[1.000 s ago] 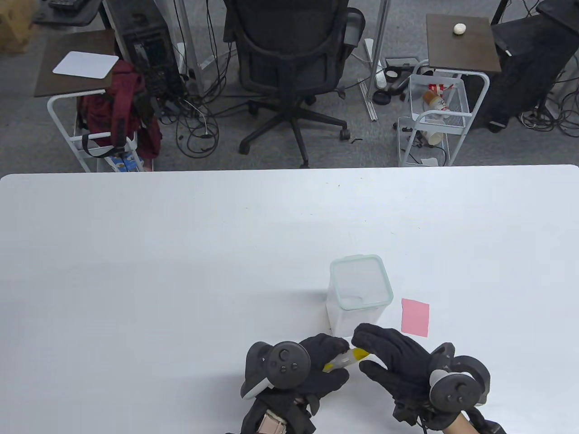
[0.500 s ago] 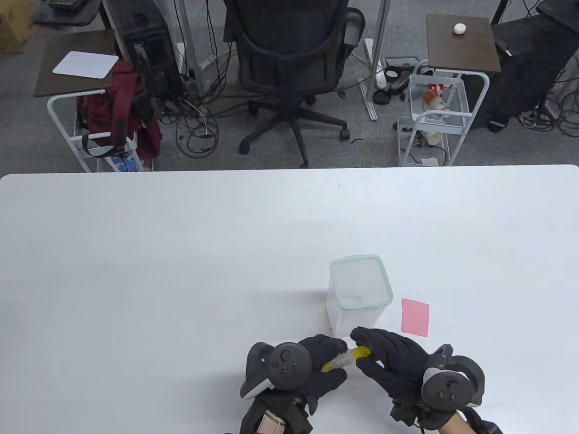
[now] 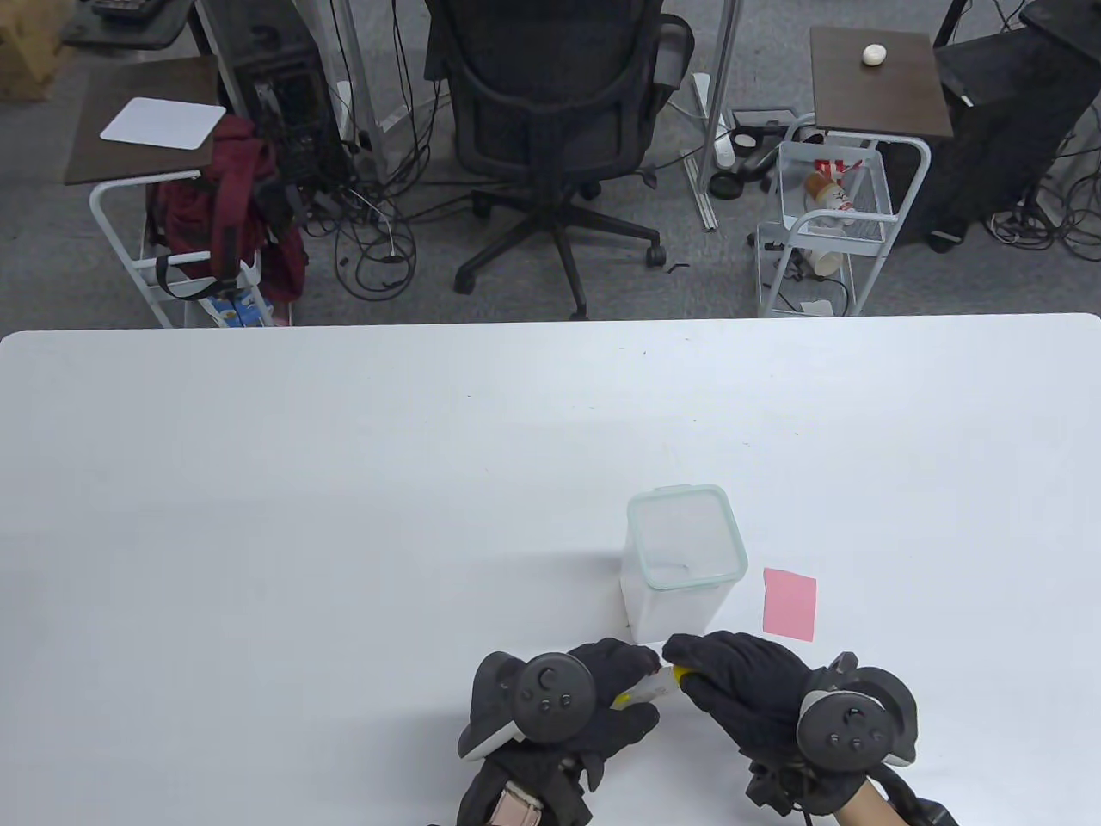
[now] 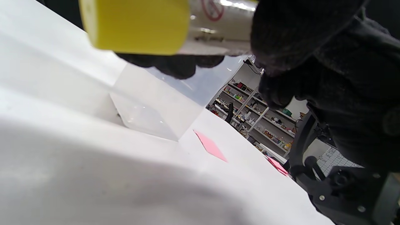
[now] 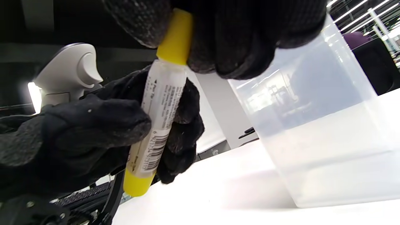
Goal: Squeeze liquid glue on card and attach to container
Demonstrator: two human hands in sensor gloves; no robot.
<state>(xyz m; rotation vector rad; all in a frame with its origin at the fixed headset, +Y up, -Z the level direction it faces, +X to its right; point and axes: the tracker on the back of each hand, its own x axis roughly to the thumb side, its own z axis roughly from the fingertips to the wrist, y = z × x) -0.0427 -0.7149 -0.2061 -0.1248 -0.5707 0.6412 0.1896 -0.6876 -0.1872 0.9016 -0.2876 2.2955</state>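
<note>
A glue tube [image 3: 651, 686] with a clear body and yellow ends is held above the table near its front edge. My left hand [image 3: 615, 697] grips the tube's body [image 5: 159, 106]. My right hand [image 3: 718, 675] grips the yellow cap [image 5: 176, 37] at the tube's far end. The other yellow end [image 4: 136, 25] fills the top of the left wrist view. A clear square container [image 3: 684, 559] with a pale green rim stands just beyond the hands. A pink card [image 3: 790, 603] lies flat on the table to the right of the container.
The white table [image 3: 344, 482] stretches wide to the left and far side. An office chair [image 3: 550, 112], side tables and a wire cart [image 3: 826, 224] stand on the floor beyond the table's far edge.
My right hand has moved left and closed over the yellow cap, which showed more a second ago. My left hand and the tube have stayed in place.
</note>
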